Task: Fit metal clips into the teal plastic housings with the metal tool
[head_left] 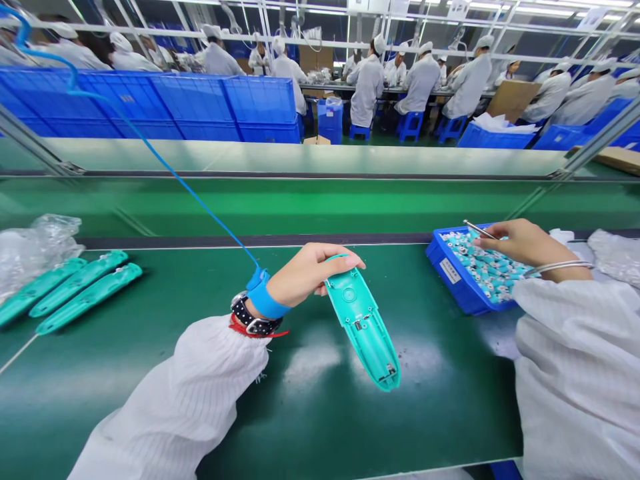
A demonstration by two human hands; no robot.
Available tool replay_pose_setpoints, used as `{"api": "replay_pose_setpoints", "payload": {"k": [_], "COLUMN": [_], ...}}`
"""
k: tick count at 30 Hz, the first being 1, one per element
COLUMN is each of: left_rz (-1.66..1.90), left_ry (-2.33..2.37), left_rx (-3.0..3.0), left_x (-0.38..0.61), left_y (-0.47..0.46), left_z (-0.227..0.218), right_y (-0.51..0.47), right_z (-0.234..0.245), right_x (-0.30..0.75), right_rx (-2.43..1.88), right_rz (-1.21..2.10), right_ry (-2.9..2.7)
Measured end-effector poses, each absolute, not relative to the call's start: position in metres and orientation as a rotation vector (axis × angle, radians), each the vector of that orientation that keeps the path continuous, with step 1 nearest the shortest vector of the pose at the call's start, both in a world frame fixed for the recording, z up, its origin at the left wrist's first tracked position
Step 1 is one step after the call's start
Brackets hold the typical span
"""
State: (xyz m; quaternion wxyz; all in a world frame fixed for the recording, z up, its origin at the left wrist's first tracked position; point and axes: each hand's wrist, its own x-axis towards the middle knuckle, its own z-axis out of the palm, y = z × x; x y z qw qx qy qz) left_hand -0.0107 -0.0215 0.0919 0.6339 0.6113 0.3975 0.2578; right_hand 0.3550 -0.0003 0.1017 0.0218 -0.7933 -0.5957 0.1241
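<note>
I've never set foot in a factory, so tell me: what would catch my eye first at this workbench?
The bright teal shell held in the left hand at the middle of the dark green bench stands out most. On the right, the right hand holds tweezers over a blue tray of small white parts. Three more teal pieces lie side by side at far left.

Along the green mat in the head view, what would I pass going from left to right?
Clear plastic bag, three teal shells, left hand, held teal shell, blue parts bin, crumpled plastic.
</note>
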Motion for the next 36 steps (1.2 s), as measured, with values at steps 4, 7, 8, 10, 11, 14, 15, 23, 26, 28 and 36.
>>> {"api": "replay_pose_setpoints", "payload": {"k": [4, 7, 8, 10, 11, 14, 15, 23, 26, 28, 36], "left_rz": [0.572, 0.553, 0.548, 0.54, 0.537, 0.523, 0.521, 0.562, 0.523, 0.475, 0.381], "left_ry": [0.882, 0.832, 0.817, 0.796, 0.791, 0.78, 0.773, 0.663, 0.612, 0.604, 0.617], "left_rx": [1.384, 1.378, 1.382, 1.397, 1.401, 1.386, 1.364, 0.952, 0.826, 0.808, 0.828], "left_x": [-0.01, -0.01, -0.01, -0.009, -0.009, -0.007, -0.006, 0.01, 0.019, 0.024, 0.027], "left_y": [-0.024, -0.027, -0.028, -0.029, -0.029, -0.029, -0.029, -0.038, -0.047, -0.052, -0.06], "left_z": [0.095, 0.096, 0.097, 0.096, 0.096, 0.093, 0.092, 0.072, 0.06, 0.054, 0.044], "right_y": [0.002, 0.006, 0.008, 0.01, 0.011, 0.013, 0.013, 0.015, 0.014, 0.014, 0.007], "right_z": [0.094, 0.087, 0.085, 0.08, 0.078, 0.073, 0.073, 0.082, 0.083, 0.08, 0.091], "right_x": [0.353, 0.348, 0.346, 0.345, 0.345, 0.348, 0.35, 0.359, 0.359, 0.356, 0.352], "right_rx": [-2.454, -2.405, -2.384, -2.347, -2.333, -2.276, -2.257, -2.245, -2.222, -2.216, -2.249], "right_rz": [0.452, 0.448, 0.454, 0.479, 0.495, 0.535, 0.538, 0.438, 0.476, 0.515, 0.411], "right_ry": [-1.854, -1.858, -1.873, -1.909, -1.923, -1.956, -1.963, -1.92, -1.936, -1.961, -1.922]}}
